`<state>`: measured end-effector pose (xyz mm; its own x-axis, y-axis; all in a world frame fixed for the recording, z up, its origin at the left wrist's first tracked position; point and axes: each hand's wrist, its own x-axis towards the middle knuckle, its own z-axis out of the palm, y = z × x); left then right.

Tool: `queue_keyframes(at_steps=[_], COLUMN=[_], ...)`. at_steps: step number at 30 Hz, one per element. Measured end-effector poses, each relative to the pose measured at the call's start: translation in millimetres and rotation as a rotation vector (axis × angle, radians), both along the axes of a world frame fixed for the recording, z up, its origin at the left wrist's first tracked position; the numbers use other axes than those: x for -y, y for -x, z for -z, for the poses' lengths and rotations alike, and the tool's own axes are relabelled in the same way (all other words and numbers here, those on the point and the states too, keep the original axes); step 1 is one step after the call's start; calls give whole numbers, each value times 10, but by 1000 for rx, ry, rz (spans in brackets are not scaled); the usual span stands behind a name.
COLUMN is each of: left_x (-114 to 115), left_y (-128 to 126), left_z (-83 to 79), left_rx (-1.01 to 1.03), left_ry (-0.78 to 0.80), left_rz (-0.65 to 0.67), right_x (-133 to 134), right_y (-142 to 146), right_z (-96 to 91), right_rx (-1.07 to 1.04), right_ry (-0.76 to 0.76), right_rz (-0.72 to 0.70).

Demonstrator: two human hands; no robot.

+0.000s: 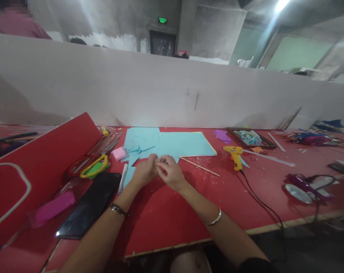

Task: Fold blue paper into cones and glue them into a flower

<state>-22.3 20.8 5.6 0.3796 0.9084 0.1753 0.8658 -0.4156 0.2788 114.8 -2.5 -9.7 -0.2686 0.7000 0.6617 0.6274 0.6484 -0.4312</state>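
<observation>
My left hand [145, 170] and my right hand [169, 172] meet over the red table [166, 216], fingers pinched together on a small pale piece I cannot make out. Both hands are closed. Just beyond them lie light blue paper sheets [172, 144] with cut shapes on top. A thin wooden stick [199, 166] lies to the right of my right hand. A white pen-like tool [122, 178] lies left of my left hand.
A black phone [89, 204], yellow-handled scissors [94, 167] and a pink eraser [119, 153] lie at left. A yellow glue gun [236, 155] with a black cord, a ruler [270, 157] and a tray of scraps [250, 138] sit at right. A white partition wall [172, 91] backs the table.
</observation>
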Motion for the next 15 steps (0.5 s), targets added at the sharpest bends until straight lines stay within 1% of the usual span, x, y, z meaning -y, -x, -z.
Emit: queue_keyframes(at_steps=[3, 6, 9, 15], left_x=[-2, -24, -41, -16], left_y=[13, 30, 44, 67], left_z=[-12, 4, 11, -21], left_rx=[-13, -21, -15, -41], left_ry=[-20, -55, -63, -75], left_rz=[-27, -57, -60, -7], right_x=[2, 4, 7, 23], right_y=[-7, -3, 16, 66], right_z=[7, 11, 10, -1], right_rx=[14, 24, 20, -34], right_ry=[57, 129, 184, 267], right_rz=[23, -6, -50, -179])
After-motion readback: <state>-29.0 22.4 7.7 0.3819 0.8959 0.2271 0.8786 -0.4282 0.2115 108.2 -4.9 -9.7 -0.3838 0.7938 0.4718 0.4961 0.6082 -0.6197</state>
